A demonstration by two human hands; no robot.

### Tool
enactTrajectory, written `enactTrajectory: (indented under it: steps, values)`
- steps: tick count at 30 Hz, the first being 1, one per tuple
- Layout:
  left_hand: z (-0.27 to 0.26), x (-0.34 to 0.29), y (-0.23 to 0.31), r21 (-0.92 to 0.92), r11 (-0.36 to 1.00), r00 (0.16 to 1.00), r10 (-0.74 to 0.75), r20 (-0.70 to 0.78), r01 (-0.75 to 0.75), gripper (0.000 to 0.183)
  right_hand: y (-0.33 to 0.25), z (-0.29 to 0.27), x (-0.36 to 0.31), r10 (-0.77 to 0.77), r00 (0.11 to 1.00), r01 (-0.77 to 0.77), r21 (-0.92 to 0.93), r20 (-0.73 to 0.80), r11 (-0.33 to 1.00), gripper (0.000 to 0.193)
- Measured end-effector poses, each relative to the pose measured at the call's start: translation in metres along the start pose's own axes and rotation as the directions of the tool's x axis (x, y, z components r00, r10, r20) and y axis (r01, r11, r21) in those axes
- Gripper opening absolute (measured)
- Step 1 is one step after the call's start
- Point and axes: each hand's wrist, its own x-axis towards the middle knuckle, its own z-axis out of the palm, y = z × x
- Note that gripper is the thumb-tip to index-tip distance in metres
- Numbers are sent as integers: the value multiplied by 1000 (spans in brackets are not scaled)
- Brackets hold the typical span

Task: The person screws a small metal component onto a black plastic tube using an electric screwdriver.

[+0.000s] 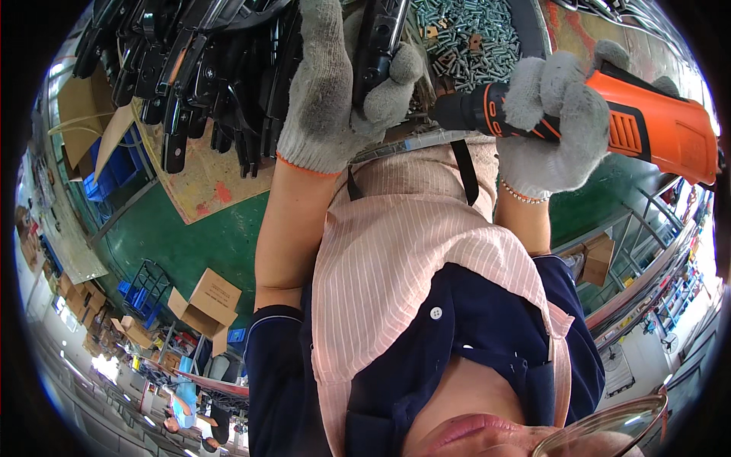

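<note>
Gripping one orange drill [659, 133], your gloved right hand [560, 114] curls fingers around its body; small orange marks dot its dark nose [466, 112]. Print too small to read marks open carton [213, 297]. Your gloved left hand [327, 91] pinches one black part [378, 46] between thumb and fingers, near drill; part's upper end runs out of view. Screws [476, 65] fill one tub [537, 29], heaped black parts [181, 99] overlap, both beyond counting.

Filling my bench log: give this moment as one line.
left hand: holds black part | right hand: holds orange driver | nearby: loose screws
</note>
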Motion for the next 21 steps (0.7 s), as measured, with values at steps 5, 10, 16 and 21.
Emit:
enactTrajectory:
  steps: [5, 10, 16, 21]
  values:
    - [10, 1, -8, 31, 993, 990, 113, -85, -110, 78, 5, 1, 2, -41, 990, 49, -51, 134, 998, 14]
    - [10, -8, -15, 9, 989, 986, 150, -75, -149, 76, 9, -4, 2, -65, 980, 66, 2, 189, 998, 11]
    - [20, -26, -10, 544, 804, 959, 283, 4, -240, 66, 5, -3, 1, -57, 992, 69, -112, 112, 991, 35]
    - [20, -27, 1, 946, 148, 925, 297, 236, -289, 65, 5, -3, 0, -52, 996, 59, -106, 74, 993, 47]
